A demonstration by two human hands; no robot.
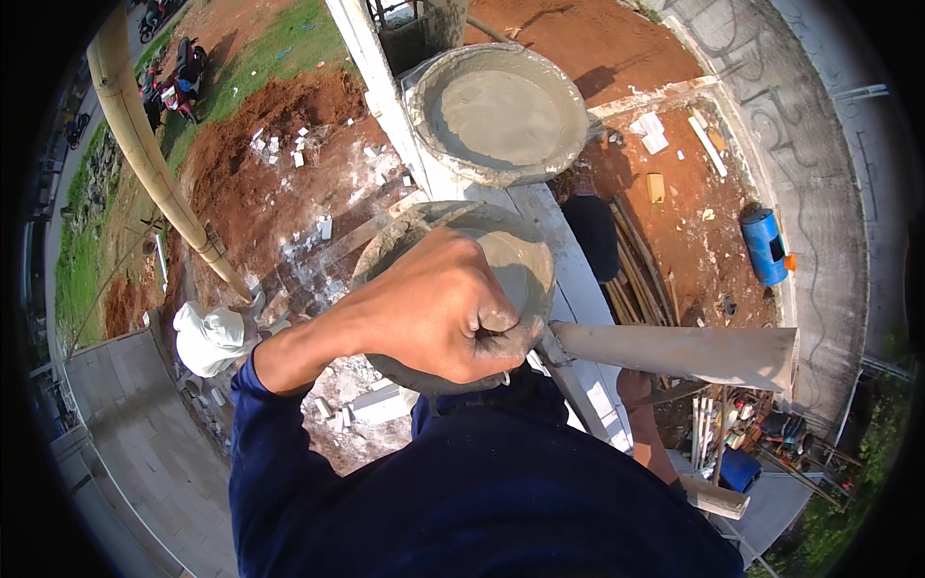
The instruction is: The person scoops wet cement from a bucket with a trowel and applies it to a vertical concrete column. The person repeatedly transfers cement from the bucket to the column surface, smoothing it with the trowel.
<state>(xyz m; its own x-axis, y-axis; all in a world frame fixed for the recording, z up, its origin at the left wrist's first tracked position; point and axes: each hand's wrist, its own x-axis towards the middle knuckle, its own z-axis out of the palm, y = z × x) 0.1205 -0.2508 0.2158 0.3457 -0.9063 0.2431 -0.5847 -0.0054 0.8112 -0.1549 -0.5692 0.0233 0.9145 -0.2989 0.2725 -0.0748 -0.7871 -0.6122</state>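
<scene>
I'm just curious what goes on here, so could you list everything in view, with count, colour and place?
Round mortar-filled pan: 1, grey, top centre
Round mortar-crusted bucket: 1, grey, centre, partly hidden
Flat tapering blade: 1, grey, right of centre
Long flat-topped beam: 1, white, running past the bucket
Thick bamboo pole: 1, yellowish, upper left
Cylindrical barrel: 1, blue, right
Slender wooden poles: several, brown, right of beam
Motorbikes: several, red and dark, upper left
Bare soil: patches, red-brown, both sides
Grass: patches, green, upper left
Navy long-sleeved top: 1, navy, bottom
Left grip: 1, bare, closed, centre
Right grip: 1, bare, mostly hidden behind blade
</scene>
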